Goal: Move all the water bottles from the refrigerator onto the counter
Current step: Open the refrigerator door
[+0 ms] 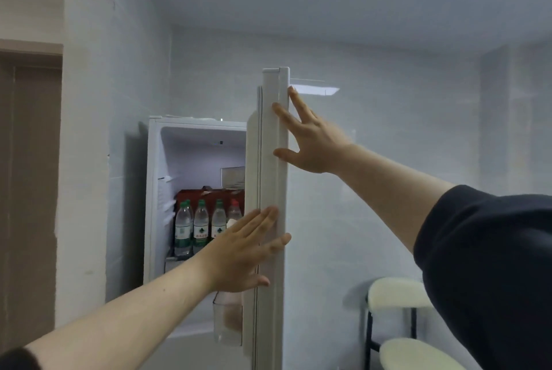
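Left hand (pixel 242 253): fingers straight, slightly apart, flat against the inner edge of the refrigerator door (pixel 270 310).
Right hand (pixel 310 142): higher up, fingers straight and spread wide, touching the door's outer edge.
Door: white, open, seen edge-on.
Water bottles (pixel 200 226): clear plastic, green caps, green-and-white labels, upright in a row on a shelf inside the refrigerator (pixel 155 190); the rightmost seems red-capped and is partly hidden by the door.
Behind them: a dark red box (pixel 209 195).
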The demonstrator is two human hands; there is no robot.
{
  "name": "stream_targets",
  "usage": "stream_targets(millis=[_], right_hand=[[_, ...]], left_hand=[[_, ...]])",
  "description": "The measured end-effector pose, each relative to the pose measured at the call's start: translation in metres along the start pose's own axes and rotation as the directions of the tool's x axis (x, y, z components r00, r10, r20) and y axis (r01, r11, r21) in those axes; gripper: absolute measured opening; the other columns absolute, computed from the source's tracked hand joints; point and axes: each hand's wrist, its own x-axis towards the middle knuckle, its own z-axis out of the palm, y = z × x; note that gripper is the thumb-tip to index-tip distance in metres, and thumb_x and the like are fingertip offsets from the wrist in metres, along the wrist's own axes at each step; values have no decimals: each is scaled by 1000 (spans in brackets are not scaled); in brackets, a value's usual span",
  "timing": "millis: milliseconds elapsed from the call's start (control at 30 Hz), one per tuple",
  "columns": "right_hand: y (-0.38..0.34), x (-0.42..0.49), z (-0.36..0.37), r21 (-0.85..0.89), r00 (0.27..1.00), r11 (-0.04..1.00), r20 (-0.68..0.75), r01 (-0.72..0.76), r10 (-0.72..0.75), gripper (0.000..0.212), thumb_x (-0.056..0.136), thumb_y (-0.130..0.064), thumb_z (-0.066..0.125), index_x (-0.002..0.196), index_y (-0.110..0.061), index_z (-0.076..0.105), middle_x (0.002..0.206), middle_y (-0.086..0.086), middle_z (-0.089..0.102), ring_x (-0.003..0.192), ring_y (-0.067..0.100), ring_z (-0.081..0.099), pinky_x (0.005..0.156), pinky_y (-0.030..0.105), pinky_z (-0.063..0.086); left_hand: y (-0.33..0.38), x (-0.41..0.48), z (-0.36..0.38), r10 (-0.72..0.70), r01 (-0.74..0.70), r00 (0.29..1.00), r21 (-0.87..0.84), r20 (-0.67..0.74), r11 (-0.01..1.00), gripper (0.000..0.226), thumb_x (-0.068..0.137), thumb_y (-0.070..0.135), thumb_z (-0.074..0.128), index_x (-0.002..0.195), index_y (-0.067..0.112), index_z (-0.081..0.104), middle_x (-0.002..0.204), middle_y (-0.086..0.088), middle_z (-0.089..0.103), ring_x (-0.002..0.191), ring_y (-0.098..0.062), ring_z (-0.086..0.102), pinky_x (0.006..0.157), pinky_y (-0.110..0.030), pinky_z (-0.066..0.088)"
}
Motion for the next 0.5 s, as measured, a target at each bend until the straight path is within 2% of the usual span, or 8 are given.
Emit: stream_targets(millis=[200, 400, 500], right_hand=[[51, -45, -15, 26, 993, 994, 50, -104, 103, 89, 87, -44, 61, 155, -14, 10, 162, 19, -10, 136, 44, 38, 97, 49, 46], [87, -72, -11, -3, 966, 972, 107, -236, 235, 87, 89, -31, 58, 154, -7, 5, 160, 24, -13, 140, 48, 30, 106, 53, 39], [98, -85, -10, -10, 951, 959, 119, -284, 284, 87, 91, -29, 56, 155, -6, 2, 161, 21, -15, 143, 44, 24, 111, 49, 34]], left_hand=[[39, 64, -2, 133, -133, 991, 1, -13, 991, 90, 75, 62, 65, 148, 18, 39, 156, -27, 23, 147, -38, 19, 120, -48, 7], [74, 121, 0, 149, -149, 987, -4, 63, 989, 93, 71, 63, 68, 147, 17, 42, 156, -25, 30, 145, -38, 25, 117, -48, 9], [90, 140, -1, 126, -126, 991, 9, 54, 992, 93, 75, 63, 65, 150, 16, 35, 159, -25, 21, 148, -38, 18, 118, -48, -1]])
